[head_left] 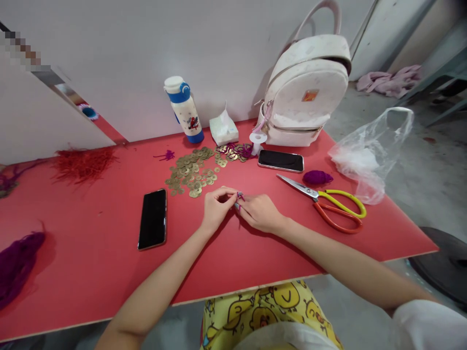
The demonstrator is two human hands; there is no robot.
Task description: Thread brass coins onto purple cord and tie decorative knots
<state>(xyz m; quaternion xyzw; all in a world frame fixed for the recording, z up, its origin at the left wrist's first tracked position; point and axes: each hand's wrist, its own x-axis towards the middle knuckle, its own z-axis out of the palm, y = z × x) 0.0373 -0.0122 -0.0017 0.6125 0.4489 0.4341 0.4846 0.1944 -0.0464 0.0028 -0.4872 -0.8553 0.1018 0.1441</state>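
Fingertips of my left hand and my right hand meet over the middle of the red table. Between them they pinch a thin purple cord, and a short end hangs below the right fingers. Whether a coin is on the cord is hidden by the fingers. Just beyond the left hand lies a spread of brass-coloured holed coins. More coins with purple cords tied on them lie at the back, beside a white spool.
Scissors, a purple yarn bundle and a phone lie rightward; another phone is leftward. Behind stand a bottle, tissues and a white backpack. A plastic bag sits at the right edge. Purple yarn and red strands lie left.
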